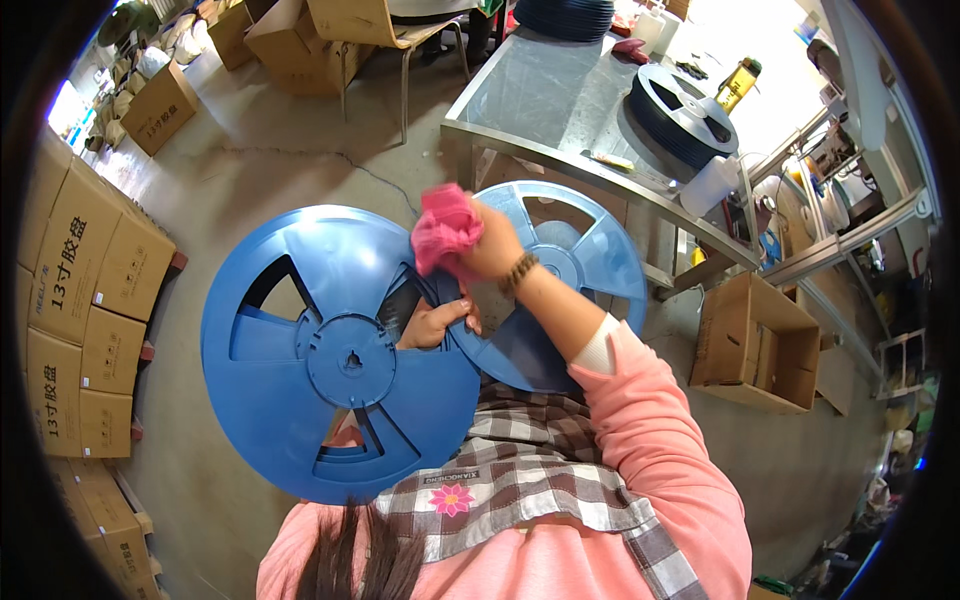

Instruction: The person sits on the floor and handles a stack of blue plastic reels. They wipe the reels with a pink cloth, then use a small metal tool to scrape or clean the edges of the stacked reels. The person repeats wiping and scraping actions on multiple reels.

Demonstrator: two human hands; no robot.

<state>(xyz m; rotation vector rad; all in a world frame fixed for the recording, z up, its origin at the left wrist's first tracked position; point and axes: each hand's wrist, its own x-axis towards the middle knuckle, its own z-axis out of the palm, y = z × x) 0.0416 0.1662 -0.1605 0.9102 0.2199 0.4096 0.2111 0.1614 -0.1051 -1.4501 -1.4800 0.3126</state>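
Note:
My right hand grips a crumpled pink cloth, blurred, above the edge where the blue plastic reel discs overlap. Below it, my left hand shows through a window of the nearer blue reel disc, its thumb and fingers closed around the discs' edges. That disc faces me on the left, with a round hub and cut-out windows. Behind my right forearm, another blue reel disc spreads out to the right. How many discs are stacked together cannot be told. My left forearm is hidden behind the nearer disc.
A metal-framed table stands ahead, holding a stack of reels, a white bottle and a yellow bottle. An open cardboard box sits at right. Stacked cartons line the left; a chair is at the back.

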